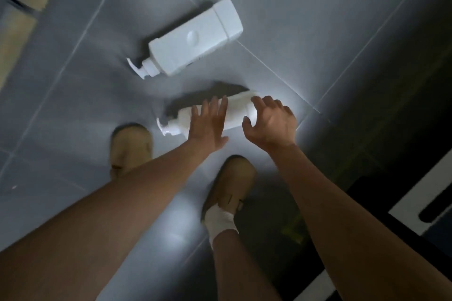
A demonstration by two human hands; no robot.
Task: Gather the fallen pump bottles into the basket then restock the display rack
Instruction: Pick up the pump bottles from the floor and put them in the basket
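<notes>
Two white pump bottles lie on their sides on the grey tiled floor. The square bottle (193, 39) is farther away, its pump pointing lower left. The round bottle (236, 111) lies nearer, partly hidden by both hands, pump (166, 127) to the left. My left hand (208, 124) hovers flat over its neck end, fingers spread. My right hand (271, 122) is curled open above its base end. Neither hand grips the bottle. No basket or rack is in view.
My two feet in tan shoes (130, 146) (232, 183) stand just below the round bottle. A dark object with white edging (415, 205) sits at the right. A pale wooden strip (17, 29) runs along the upper left.
</notes>
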